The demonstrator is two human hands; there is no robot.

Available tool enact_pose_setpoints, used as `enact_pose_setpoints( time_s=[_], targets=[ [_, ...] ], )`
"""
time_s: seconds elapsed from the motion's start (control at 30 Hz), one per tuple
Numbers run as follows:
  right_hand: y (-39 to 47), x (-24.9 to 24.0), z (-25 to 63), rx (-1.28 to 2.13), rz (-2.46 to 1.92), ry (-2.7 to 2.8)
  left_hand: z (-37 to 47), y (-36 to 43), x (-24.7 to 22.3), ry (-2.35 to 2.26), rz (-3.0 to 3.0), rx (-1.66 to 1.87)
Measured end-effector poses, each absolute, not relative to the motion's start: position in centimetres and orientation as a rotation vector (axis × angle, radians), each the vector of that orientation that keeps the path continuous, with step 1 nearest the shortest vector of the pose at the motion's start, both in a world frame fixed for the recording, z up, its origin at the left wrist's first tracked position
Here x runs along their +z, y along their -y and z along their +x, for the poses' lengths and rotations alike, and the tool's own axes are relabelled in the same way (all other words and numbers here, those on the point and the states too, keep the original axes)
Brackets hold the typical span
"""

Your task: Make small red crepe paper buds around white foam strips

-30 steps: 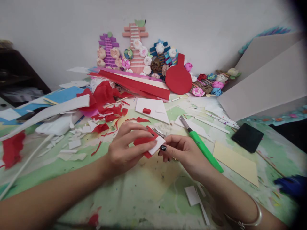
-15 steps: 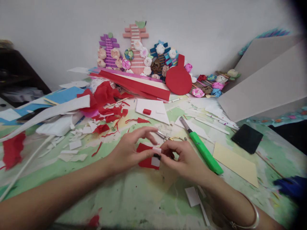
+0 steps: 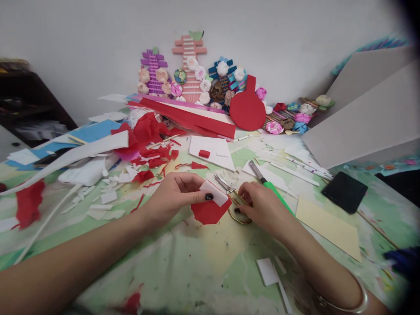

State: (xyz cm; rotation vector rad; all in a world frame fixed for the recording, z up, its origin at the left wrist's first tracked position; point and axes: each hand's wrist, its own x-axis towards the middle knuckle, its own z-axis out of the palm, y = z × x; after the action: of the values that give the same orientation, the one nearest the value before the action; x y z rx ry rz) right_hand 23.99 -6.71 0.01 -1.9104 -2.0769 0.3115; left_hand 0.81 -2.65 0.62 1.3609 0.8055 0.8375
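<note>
My left hand pinches a small white rectangle together with a piece of red paper, thumb in front. The red paper hangs below the white piece, its lower edge uneven. My right hand is closed at the gold handles of a pair of scissors, thumb and fingers at the loops. The silver scissor blades point up and left, just behind the white piece. Beyond my right hand lies a green utility knife, partly covered by that hand.
A white board with a small red block lies ahead. Red and white scraps litter the left. To the right are a cream card and a black square. A red round cutout leans at the back.
My right hand has left the white piece and taken the scissors' handles. My left hand has lifted and tilted the red paper with the white piece.
</note>
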Motion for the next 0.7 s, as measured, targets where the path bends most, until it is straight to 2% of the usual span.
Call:
enact_pose_setpoints(
  time_s=[0.37,0.5,0.7],
  targets=[
    [7.0,1.0,23.7,0.416,-2.111,2.056,0.8,2.5,1.1,-0.769,1.311,0.883],
    [6.7,1.5,24.5,0.623,-1.989,1.923,0.7,2.3,1.2,-0.775,1.324,0.920],
    [6.9,1.9,24.9,0.730,-1.651,1.814,0.5,2.0,1.0,-0.752,1.346,0.984]
  ],
)
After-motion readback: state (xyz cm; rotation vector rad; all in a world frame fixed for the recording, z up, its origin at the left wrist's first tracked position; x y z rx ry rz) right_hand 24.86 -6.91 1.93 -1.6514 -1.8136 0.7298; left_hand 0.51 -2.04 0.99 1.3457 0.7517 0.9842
